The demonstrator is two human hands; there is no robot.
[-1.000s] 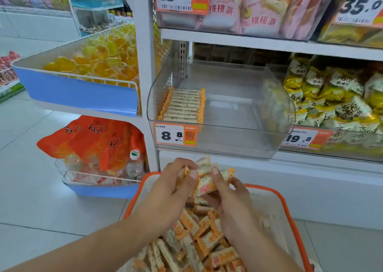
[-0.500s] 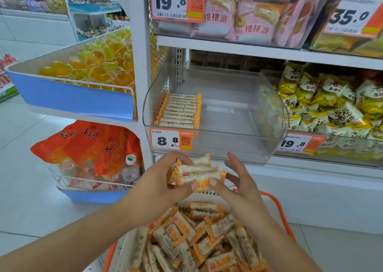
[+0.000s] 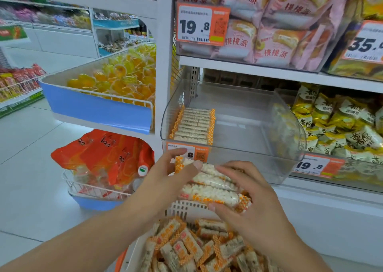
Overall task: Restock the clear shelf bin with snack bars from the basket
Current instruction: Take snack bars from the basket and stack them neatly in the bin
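I'm seeing both hands gripping a stack of snack bars [image 3: 209, 186]: left hand [image 3: 165, 180] curling round its left end, right hand [image 3: 246, 197] wrapping the right, above the basket [image 3: 182, 209].

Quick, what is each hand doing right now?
Left hand: grips the stack of snack bars.
Right hand: grips the same stack.

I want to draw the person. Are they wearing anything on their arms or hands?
No. Both forearms are bare as far as the picture shows, with no sleeves in view. The left hand and right hand have no gloves, rings, watch or bracelets showing. The fingernails are short and plain, without polish.
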